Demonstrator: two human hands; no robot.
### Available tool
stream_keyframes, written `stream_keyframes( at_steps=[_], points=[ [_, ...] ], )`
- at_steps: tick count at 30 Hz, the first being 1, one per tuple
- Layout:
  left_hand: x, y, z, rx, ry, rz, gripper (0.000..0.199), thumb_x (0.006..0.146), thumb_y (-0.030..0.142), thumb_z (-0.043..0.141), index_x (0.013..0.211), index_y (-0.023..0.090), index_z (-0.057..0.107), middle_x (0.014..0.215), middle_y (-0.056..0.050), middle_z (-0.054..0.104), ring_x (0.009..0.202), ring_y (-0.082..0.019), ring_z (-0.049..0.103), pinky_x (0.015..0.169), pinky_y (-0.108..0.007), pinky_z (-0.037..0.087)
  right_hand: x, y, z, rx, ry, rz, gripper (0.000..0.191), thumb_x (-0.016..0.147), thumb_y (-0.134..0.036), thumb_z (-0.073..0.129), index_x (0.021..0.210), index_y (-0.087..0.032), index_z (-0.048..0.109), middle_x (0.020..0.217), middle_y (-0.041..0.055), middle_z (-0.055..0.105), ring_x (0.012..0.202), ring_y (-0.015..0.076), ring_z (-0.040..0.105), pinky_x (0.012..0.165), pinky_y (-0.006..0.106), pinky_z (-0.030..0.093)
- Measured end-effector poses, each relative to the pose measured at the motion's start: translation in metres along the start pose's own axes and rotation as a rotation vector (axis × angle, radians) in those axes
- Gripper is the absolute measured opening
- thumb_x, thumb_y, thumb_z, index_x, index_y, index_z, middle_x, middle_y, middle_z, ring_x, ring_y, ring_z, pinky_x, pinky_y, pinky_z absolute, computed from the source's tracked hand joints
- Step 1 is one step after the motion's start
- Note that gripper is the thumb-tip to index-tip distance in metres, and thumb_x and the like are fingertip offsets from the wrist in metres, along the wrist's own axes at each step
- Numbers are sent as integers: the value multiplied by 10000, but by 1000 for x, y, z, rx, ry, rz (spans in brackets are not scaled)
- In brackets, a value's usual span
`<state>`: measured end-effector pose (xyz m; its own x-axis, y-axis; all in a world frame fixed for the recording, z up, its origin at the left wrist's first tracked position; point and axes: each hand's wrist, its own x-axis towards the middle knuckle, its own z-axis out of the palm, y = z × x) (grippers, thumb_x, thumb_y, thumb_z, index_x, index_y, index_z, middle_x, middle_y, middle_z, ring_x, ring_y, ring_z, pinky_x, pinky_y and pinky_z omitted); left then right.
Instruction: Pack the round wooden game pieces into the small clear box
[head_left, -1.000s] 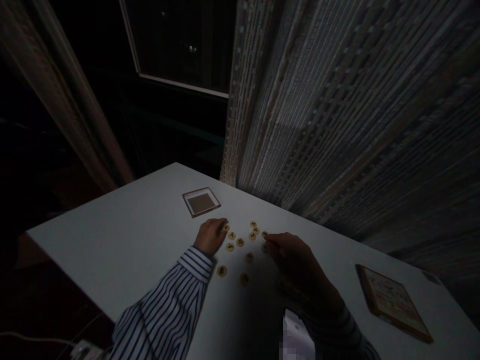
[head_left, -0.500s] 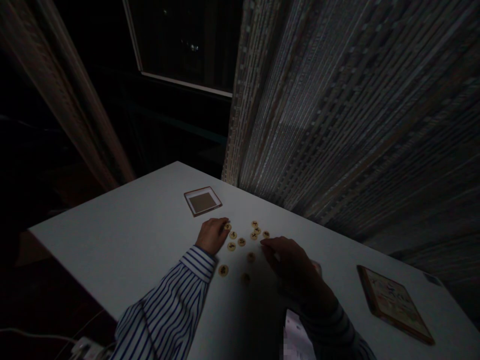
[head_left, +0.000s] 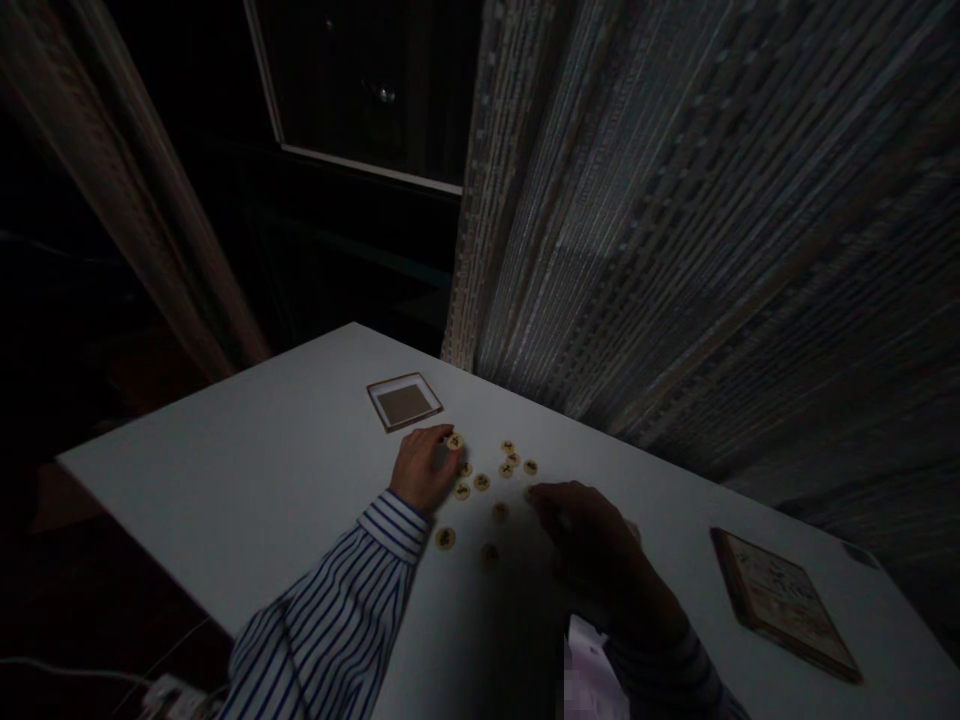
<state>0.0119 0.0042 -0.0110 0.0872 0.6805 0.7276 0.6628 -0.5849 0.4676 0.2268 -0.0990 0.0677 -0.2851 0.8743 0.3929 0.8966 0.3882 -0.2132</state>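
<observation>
Between thumb and fingers, my left hand (head_left: 424,466) pinches a round yellowish piece (head_left: 454,441) with a dark mark. Right of it, my right hand (head_left: 577,520) is in shadow, its fingers closed together near the scattered pieces; a small pale bit shows at the fingertips, too dim to name. Several similar round pieces lie between the hands, among them one (head_left: 482,482) near the middle, one (head_left: 531,467) just beyond my right fingertips and one (head_left: 445,538) nearer to me. Another piece (head_left: 490,555) lies in the shadow.
An open shallow box (head_left: 405,402) sits behind my left hand on the white table (head_left: 247,460). At the right lies a flat printed box (head_left: 784,600). A lit phone (head_left: 592,675) is partly under my right forearm. Hanging curtains (head_left: 600,220) border the far edge.
My left hand has raised a piece that was at its fingertips, and now holds it tilted up. My right hand has moved slightly to the right and toward me.
</observation>
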Motion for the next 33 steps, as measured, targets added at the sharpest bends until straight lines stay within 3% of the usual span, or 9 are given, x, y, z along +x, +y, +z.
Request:
stream_keyframes(
  at_steps=[14, 27, 33],
  points=[
    [0, 33, -20, -95, 147, 52, 252, 744, 239, 601, 981, 174, 543, 824, -34, 631, 744, -167, 577, 707, -311, 467, -11, 10, -2, 47, 43, -3, 231, 827, -204, 445, 936, -192, 648, 717, 57, 670, 625, 155, 600, 577, 269, 445],
    [-4, 72, -25, -176, 68, 154, 274, 734, 197, 614, 990, 188, 518, 834, -43, 629, 736, -165, 563, 690, -312, 472, -23, 14, -15, -59, -16, 76, 238, 819, -213, 459, 953, -223, 657, 771, 59, 685, 684, 179, 618, 621, 288, 450],
    [-3, 91, -23, -207, 42, 205, 275, 735, 190, 618, 990, 184, 515, 820, -44, 623, 727, -164, 561, 677, -308, 476, -30, 16, -23, 15, 17, 59, 240, 841, -232, 439, 958, -204, 648, 806, 61, 684, 714, 181, 616, 641, 300, 450]
  ],
)
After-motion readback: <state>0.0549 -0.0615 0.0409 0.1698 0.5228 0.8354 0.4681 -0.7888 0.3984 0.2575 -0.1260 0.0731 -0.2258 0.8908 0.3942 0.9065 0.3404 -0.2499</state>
